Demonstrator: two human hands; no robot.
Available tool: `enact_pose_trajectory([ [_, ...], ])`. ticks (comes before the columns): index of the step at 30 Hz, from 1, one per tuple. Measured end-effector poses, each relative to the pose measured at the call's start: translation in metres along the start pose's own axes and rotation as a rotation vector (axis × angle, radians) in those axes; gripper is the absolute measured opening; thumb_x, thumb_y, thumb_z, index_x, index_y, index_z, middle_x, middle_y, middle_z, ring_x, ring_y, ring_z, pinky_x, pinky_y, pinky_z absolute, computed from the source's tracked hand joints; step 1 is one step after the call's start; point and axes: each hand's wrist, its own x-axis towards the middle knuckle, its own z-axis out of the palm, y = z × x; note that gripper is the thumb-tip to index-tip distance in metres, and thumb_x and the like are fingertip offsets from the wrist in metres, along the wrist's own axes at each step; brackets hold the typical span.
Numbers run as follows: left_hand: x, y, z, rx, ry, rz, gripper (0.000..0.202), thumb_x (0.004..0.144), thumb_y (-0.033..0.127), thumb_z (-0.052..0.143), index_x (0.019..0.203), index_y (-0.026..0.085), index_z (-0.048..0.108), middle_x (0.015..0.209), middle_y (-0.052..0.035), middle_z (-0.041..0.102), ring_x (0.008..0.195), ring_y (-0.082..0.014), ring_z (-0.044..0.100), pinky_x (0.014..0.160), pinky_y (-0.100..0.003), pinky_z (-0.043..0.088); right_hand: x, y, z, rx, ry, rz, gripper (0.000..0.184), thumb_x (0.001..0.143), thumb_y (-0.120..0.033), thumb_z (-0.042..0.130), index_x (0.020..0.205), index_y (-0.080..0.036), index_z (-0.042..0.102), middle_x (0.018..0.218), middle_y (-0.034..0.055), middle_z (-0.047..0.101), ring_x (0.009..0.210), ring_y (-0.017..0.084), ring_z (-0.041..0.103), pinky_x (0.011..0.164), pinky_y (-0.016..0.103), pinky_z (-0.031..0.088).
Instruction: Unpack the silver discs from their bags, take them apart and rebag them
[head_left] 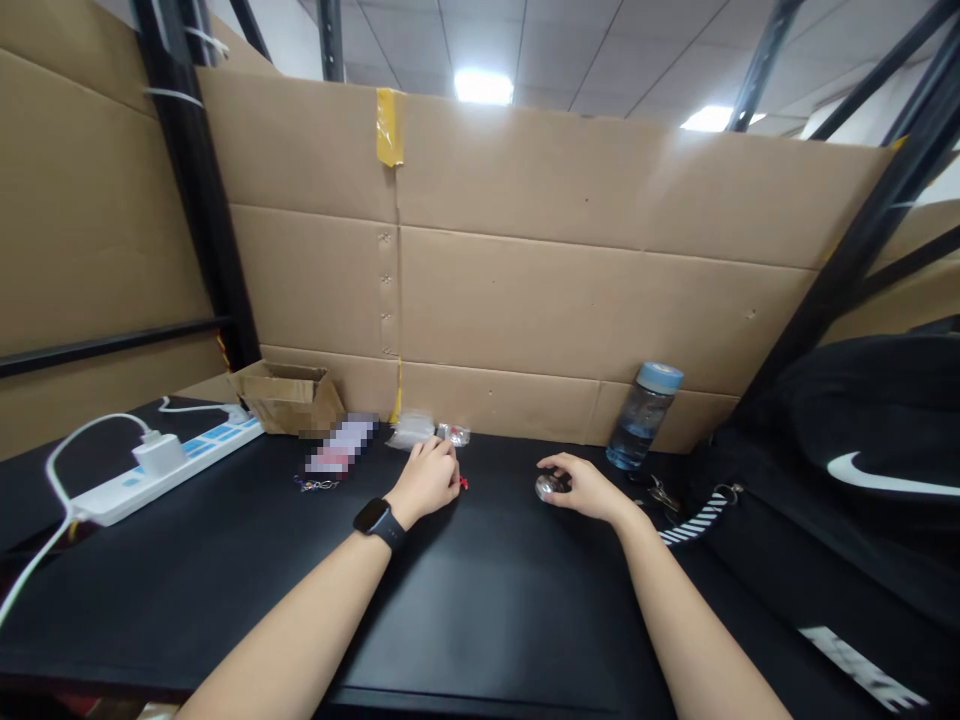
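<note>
My left hand (429, 478), with a black watch on its wrist, rests on the black table (480, 600) with fingers curled over a small red thing (463, 483) that I cannot make out. Just beyond it lie small clear plastic bags (420, 430) against the cardboard wall. My right hand (581, 485) is closed around a small round silvery object (547, 487) on the table. The two hands lie about a hand's width apart.
A white power strip (161, 462) with a plugged charger lies at the left. A small open cardboard box (289, 397) and a keyring (319, 484) sit behind it. A blue-capped water bottle (643, 415) stands at the back right; keys (660, 493) and a black bag (862, 470) lie right.
</note>
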Motion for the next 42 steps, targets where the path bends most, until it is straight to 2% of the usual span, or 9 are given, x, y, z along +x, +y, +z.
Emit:
enact_pose_trajectory([
  [7,0.004,0.01,-0.007,-0.159,0.046,-0.013,0.015,0.093,0.025,0.051,0.084,0.022,0.063,0.092,-0.0044,0.07,0.098,-0.0225,0.058,0.089,-0.037,0.035,-0.004,-0.009,-0.004,-0.035,-0.043,0.037,0.036,0.073,-0.024,0.073,0.109,-0.021,0.071,0.1,0.0042,0.075,0.088,0.019,0.068,0.081,0.028,0.049],
  [11,0.005,0.017,-0.007,-0.253,0.086,-0.018,0.008,0.091,0.026,0.057,0.092,0.024,0.065,0.091,-0.0008,0.073,0.096,-0.0207,0.061,0.089,-0.036,0.033,-0.006,-0.013,-0.005,-0.079,-0.036,0.027,0.03,0.074,-0.022,0.071,0.104,-0.022,0.073,0.094,0.0025,0.076,0.086,0.018,0.068,0.082,0.028,0.049],
  [14,0.005,0.022,-0.006,-0.277,0.104,-0.053,0.017,0.09,0.029,0.061,0.106,0.027,0.068,0.092,-0.0014,0.075,0.101,-0.0224,0.061,0.089,-0.037,0.032,-0.005,-0.015,-0.005,-0.088,-0.047,0.011,0.027,0.074,-0.019,0.068,0.101,-0.022,0.074,0.093,0.002,0.076,0.086,0.018,0.069,0.083,0.028,0.049],
  [19,0.004,0.028,-0.002,-0.26,0.117,-0.075,0.013,0.092,0.035,0.062,0.091,0.03,0.074,0.097,-0.0012,0.075,0.101,-0.0225,0.059,0.091,-0.04,0.029,-0.003,-0.017,-0.004,-0.061,0.06,-0.002,0.046,0.073,-0.018,0.068,0.119,-0.021,0.066,0.101,0.0042,0.075,0.09,0.018,0.07,0.086,0.029,0.051],
  [22,0.004,0.031,-0.002,-0.242,0.141,-0.059,0.018,0.095,0.036,0.057,0.091,0.03,0.074,0.099,-0.0014,0.074,0.104,-0.0227,0.057,0.092,-0.04,0.028,-0.003,-0.025,-0.002,-0.01,0.149,-0.019,0.049,0.075,-0.022,0.068,0.124,-0.022,0.062,0.106,0.0057,0.074,0.092,0.019,0.069,0.085,0.031,0.052],
  [26,0.003,0.038,-0.008,-0.178,0.177,0.01,0.026,0.1,0.038,0.049,0.097,0.027,0.071,0.105,-0.0047,0.071,0.11,-0.023,0.053,0.095,-0.04,0.028,-0.003,-0.052,0.01,0.162,0.228,-0.106,0.049,0.077,-0.029,0.068,0.125,-0.024,0.059,0.112,0.0069,0.072,0.093,0.02,0.069,0.08,0.033,0.055],
  [31,0.0,0.045,-0.014,-0.127,0.233,0.076,0.027,0.102,0.034,0.043,0.102,0.025,0.068,0.115,-0.0064,0.065,0.118,-0.0234,0.049,0.095,-0.04,0.03,-0.003,-0.088,0.035,0.336,0.352,-0.235,0.047,0.079,-0.027,0.069,0.125,-0.025,0.058,0.12,0.0081,0.069,0.102,0.022,0.068,0.083,0.036,0.056],
  [35,-0.001,0.048,-0.013,-0.147,0.267,0.077,0.024,0.101,0.03,0.043,0.103,0.026,0.067,0.12,-0.0068,0.061,0.119,-0.0239,0.048,0.093,-0.039,0.032,-0.004,-0.099,0.047,0.436,0.381,-0.246,0.046,0.081,-0.028,0.07,0.126,-0.026,0.057,0.124,0.0083,0.066,0.107,0.022,0.067,0.085,0.035,0.057],
  [42,-0.001,0.05,-0.01,-0.18,0.281,0.044,0.023,0.1,0.03,0.045,0.102,0.028,0.068,0.125,-0.006,0.058,0.119,-0.0243,0.045,0.095,-0.04,0.033,-0.003,-0.096,0.052,0.533,0.381,-0.223,0.046,0.083,-0.03,0.071,0.127,-0.027,0.055,0.127,0.009,0.065,0.114,0.023,0.065,0.089,0.036,0.057],
])
